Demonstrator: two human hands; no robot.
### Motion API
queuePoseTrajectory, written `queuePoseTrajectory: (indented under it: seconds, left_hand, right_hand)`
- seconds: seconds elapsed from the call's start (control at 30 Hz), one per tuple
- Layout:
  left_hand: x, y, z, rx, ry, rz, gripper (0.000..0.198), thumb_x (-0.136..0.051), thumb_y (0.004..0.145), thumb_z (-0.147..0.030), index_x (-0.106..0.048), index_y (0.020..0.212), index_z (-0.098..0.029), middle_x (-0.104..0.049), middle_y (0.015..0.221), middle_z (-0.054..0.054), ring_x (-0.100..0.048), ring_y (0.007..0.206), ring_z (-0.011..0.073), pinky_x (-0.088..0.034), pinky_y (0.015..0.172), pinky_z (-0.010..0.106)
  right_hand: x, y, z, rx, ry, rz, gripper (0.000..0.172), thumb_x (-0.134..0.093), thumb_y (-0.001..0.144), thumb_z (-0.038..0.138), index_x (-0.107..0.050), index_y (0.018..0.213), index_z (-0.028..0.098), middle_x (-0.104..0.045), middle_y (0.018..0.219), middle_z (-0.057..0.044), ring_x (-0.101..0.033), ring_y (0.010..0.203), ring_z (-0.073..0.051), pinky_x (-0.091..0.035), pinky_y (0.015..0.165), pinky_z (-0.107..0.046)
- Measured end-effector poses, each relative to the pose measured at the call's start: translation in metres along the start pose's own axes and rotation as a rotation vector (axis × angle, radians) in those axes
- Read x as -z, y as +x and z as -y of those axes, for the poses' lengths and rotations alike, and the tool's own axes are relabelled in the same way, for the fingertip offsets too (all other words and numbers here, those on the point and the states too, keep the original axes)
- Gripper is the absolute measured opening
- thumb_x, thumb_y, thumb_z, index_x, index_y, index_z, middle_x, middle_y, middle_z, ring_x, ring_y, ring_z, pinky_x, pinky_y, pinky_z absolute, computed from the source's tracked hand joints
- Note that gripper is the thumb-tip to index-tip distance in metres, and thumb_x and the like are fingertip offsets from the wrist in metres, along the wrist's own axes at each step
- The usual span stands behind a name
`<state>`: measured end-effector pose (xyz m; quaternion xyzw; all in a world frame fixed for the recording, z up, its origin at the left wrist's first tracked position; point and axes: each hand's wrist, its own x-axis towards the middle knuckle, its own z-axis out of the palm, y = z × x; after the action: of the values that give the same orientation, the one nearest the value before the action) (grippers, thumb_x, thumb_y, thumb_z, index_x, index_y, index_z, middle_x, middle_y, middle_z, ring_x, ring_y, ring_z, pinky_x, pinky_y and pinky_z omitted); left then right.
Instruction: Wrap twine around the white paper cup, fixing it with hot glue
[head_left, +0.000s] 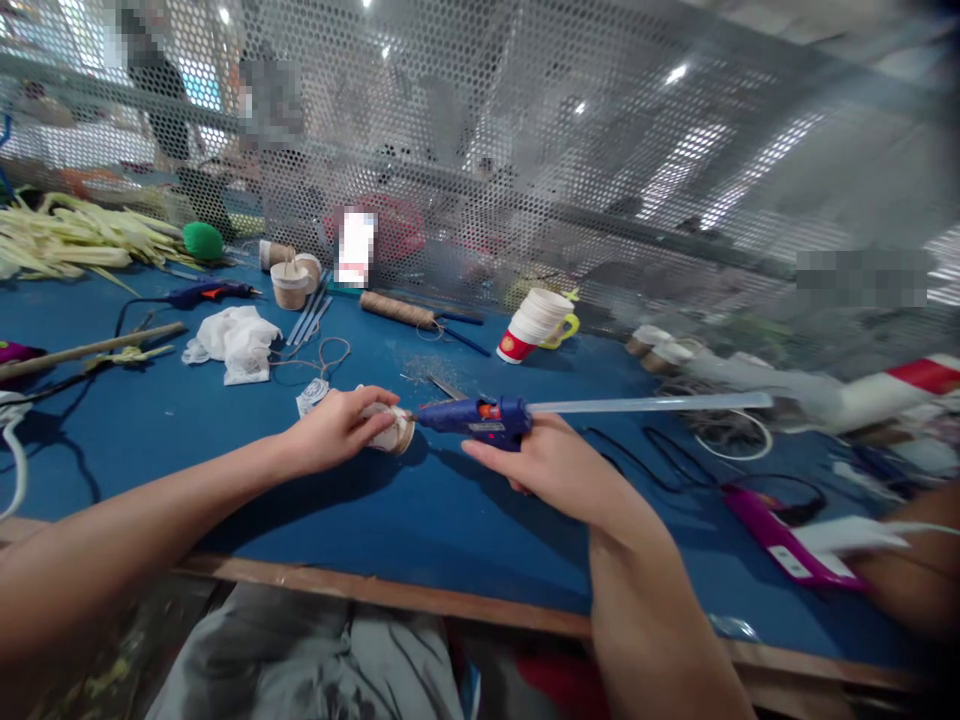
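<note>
My left hand (339, 430) is closed round a small white paper cup (391, 432) with a brown band near its rim, which lies on its side just above the blue table. In my right hand (551, 462) is a blue glue gun (476, 418), its nozzle pointing left and touching or almost touching the cup's brown edge. A long clear glue stick (652, 404) sticks out of the gun's back to the right. Scissors (446, 388) lie behind the gun, partly hidden by it.
Behind stand stacked paper cups (534, 325), a twine roll (397, 309), a phone (356, 247) and twine-wrapped cups (290, 285). Left are a white cloth (238, 342), another glue gun (210, 292) and pale husks (82, 235). A purple power strip (787, 540) with cables lies right. Mesh (465, 130) rises behind.
</note>
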<state>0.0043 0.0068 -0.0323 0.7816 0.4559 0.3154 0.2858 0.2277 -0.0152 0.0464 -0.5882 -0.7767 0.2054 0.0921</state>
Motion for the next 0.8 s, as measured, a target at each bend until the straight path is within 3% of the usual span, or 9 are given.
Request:
queuePoseTrajectory:
  seconds: [0.4, 0.57, 0.8]
  left_hand:
    - [-0.0003, 0.0020, 0.0006, 0.006, -0.013, 0.000, 0.037, -0.041, 0.085, -0.036, -0.057, 0.109, -0.012, -0.068, 0.101, 0.011, -0.064, 0.087, 0.0218, -0.047, 0.073, 0.030]
    - [-0.0006, 0.0015, 0.0011, -0.002, -0.018, 0.006, 0.038, -0.041, 0.085, -0.036, -0.056, 0.110, -0.012, -0.068, 0.099, 0.010, -0.064, 0.082, 0.0200, -0.048, 0.067, 0.027]
    - [-0.0017, 0.0018, 0.0027, 0.001, -0.007, 0.000, 0.038, -0.041, 0.085, -0.036, -0.056, 0.110, -0.012, -0.068, 0.097, 0.010, -0.064, 0.076, 0.0187, -0.048, 0.063, 0.026]
  right_hand:
    - [0.0004, -0.0026, 0.0003, 0.022, -0.045, 0.025, 0.040, -0.051, 0.077, 0.043, -0.042, 0.046, 0.021, -0.047, 0.037, 0.003, -0.048, 0.040, -0.011, -0.039, 0.048, -0.025]
    - [0.0003, -0.0006, 0.0010, -0.027, 0.067, -0.003, 0.034, -0.053, 0.076, 0.044, -0.048, 0.053, 0.020, -0.048, 0.041, 0.004, -0.047, 0.040, -0.010, -0.039, 0.045, -0.022]
    - [-0.0011, -0.0002, 0.0002, -0.021, 0.055, 0.008, 0.033, -0.053, 0.075, 0.044, -0.046, 0.053, 0.020, -0.047, 0.040, 0.004, -0.046, 0.038, -0.009, -0.038, 0.044, -0.021]
